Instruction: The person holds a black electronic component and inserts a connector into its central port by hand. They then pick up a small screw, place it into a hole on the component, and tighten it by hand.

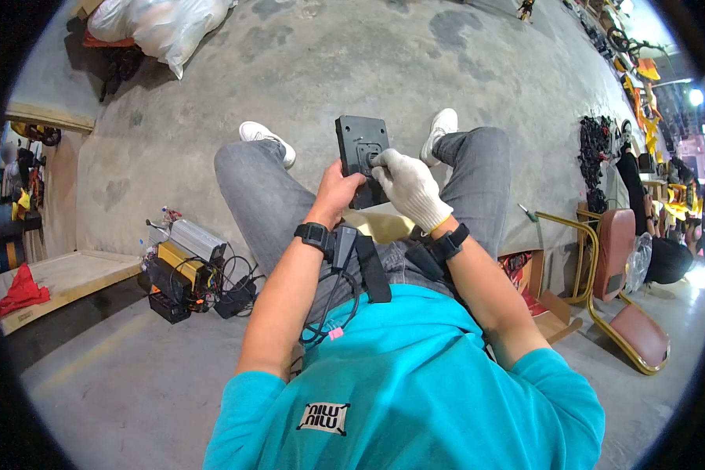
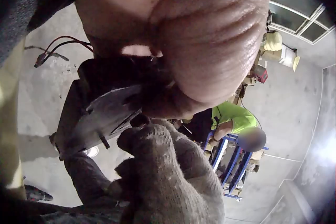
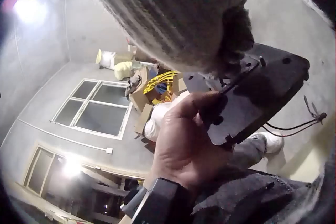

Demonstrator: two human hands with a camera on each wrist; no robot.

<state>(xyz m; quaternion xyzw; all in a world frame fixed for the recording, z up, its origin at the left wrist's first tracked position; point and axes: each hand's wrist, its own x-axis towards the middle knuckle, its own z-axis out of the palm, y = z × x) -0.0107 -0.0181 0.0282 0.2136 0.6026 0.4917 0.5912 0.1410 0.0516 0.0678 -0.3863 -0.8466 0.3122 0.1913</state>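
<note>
A flat black rectangular case (image 1: 360, 129) is held upright between the knees in the head view. The bare left hand (image 1: 337, 192) grips its lower left edge, thumb on the face. The right hand (image 1: 410, 186), in a white knitted glove, has its fingertips at the raised round part in the middle of the case; whether they pinch something small is hidden. In the right wrist view the case (image 3: 273, 90) is tilted, with the left hand (image 3: 184, 148) around one end. The left wrist view shows the gloved hand (image 2: 170, 174) close against the case (image 2: 100, 121).
Metal and yellow boxes (image 1: 192, 243) with tangled cables lie on the floor at left, near a low wooden platform (image 1: 78, 274). A chair with a gold frame (image 1: 595, 258) and an open carton (image 1: 552, 313) are at right. White bags (image 1: 168, 27) lie at upper left.
</note>
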